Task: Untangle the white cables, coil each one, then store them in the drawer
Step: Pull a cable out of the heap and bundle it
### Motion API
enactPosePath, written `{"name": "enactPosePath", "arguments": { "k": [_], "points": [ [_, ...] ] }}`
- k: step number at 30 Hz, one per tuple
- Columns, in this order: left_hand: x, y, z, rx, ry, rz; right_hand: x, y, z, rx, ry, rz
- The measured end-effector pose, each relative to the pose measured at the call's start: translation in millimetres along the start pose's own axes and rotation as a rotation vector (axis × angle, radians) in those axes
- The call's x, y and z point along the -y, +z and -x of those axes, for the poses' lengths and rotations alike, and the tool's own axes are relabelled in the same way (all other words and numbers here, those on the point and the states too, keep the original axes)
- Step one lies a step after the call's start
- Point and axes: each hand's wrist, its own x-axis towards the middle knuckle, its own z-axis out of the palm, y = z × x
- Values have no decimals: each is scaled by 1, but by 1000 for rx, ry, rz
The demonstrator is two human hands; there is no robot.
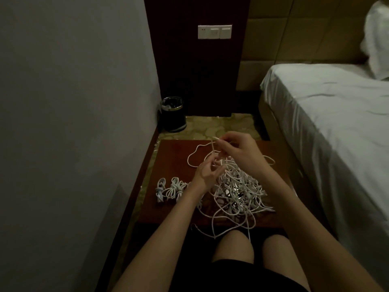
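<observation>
Both the left hand [207, 172] and right hand [237, 150] pinch one white cable [213, 147].

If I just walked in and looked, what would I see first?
A big messy heap of tangled white cables on the dark wooden table, right in the middle. Just above it, the right hand and the left hand each pinch one white strand and lift it out of the heap. To the left of the heap lie a few coiled cables, already bundled up.
</observation>
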Motion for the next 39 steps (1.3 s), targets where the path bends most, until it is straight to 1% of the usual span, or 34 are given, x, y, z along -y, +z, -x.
{"name": "enactPosePath", "arguments": {
  "k": [3,6,9,10,12,14,16,18,20,22,24,25,26,27,30,31,33,35,36,38,39],
  "points": [
    [2,-4,-5,-17,62,-120,15,-8,-1,-52,-68,-85],
    [6,-7,-3,-28,29,-215,33,-19,-6,-137,-155,-182],
    [12,-7,-8,-61,17,-250,39,-29,-9,-213,-174,-182],
    [7,-9,-8,-58,-16,-257,38,-32,-9,-241,-171,-177],
    [0,-11,-12,-95,-31,-288,31,-37,-5,-283,-143,-109],
    [-13,-15,-11,-113,17,-295,19,-39,-1,-266,-70,26],
    [-28,-16,-8,-98,43,-281,4,-38,3,-182,36,103],
    [-37,-14,-9,-85,71,-213,-9,-31,5,-70,123,191],
    [-47,-11,-9,-117,37,-176,-19,-22,3,41,171,300],
    [-52,-8,-11,-130,-12,-130,-22,-13,2,117,156,349],
    [-58,-3,-15,-125,-111,-13,-24,-5,0,86,104,296],
    [-62,-2,-15,-133,-167,23,-24,-2,-1,34,80,266],
    [-63,-3,-16,-144,-187,38,-23,-1,-2,-12,70,246],
    [-61,-3,-16,-148,-180,20,-23,0,-3,-35,72,236],
    [-54,-4,-16,-110,-140,-199,-20,0,-6,-41,70,239],
    [-50,-1,-14,-119,-110,-250,-18,1,-6,-58,55,256],
    [-51,5,-13,-114,-79,-227,-15,4,-7,-72,22,308],
    [-44,8,-25,-201,-185,-1,-16,7,-6,-33,-1,315],
    [-36,8,-31,-185,-217,53,-16,7,-5,-7,-8,299],
    [-37,6,-32,-172,-271,-11,-18,10,-3,7,-8,263],
    [-44,6,-26,-131,-222,-41,-18,12,-3,-22,-5,251]
  ]
}}
